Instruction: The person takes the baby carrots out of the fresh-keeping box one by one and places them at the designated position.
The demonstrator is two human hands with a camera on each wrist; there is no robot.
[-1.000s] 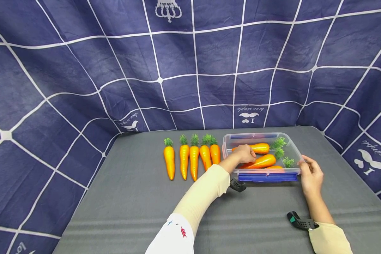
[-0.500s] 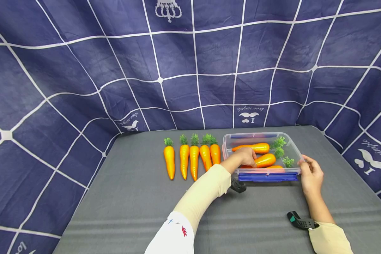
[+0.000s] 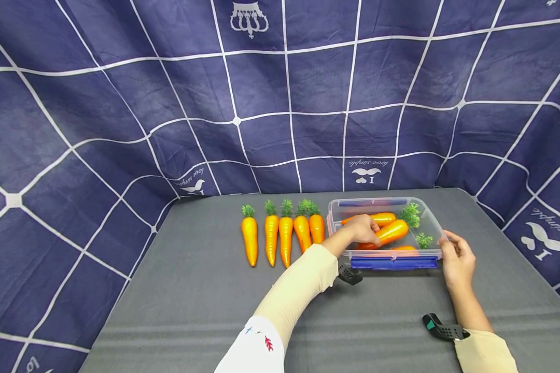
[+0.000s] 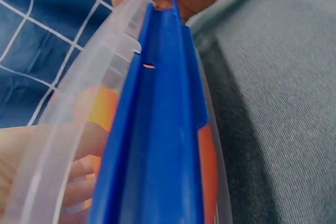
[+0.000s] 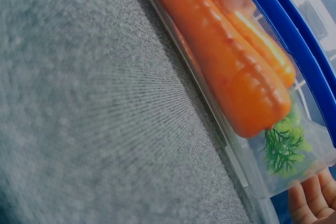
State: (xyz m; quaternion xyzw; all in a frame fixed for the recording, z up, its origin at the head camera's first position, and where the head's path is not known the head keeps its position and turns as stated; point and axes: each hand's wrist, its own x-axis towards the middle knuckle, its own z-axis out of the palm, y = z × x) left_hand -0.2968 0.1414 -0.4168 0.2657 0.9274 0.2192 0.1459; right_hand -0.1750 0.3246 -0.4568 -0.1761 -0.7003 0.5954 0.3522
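In the head view a clear plastic food box [image 3: 431,220] with a blue clip flap [image 3: 394,262] holds several toy carrots with green tops. My left hand [image 3: 363,229] reaches over its near left side and grips an orange carrot [image 3: 393,231] lying slantwise inside. Through the clear wall in the left wrist view, the fingers [image 4: 81,184] show curled beside the orange. My right hand [image 3: 458,257] holds the box at its near right corner. In the right wrist view, a carrot [image 5: 226,56] lies along the near wall, with the right fingers [image 5: 312,198] at the box's end.
Left of the box, several carrots stand in a row on the grey cloth, tops away from me; the leftmost carrot [image 3: 249,241] sits a little apart. Another carrot [image 3: 383,218] lies at the back inside the box. A blue gridded curtain [image 3: 280,93] hangs behind the table.
The gripped carrot has shifted slightly to the right and up, tilting more, and now covers the middle green top. My right hand stays at the corner. The head view has tipped a little.
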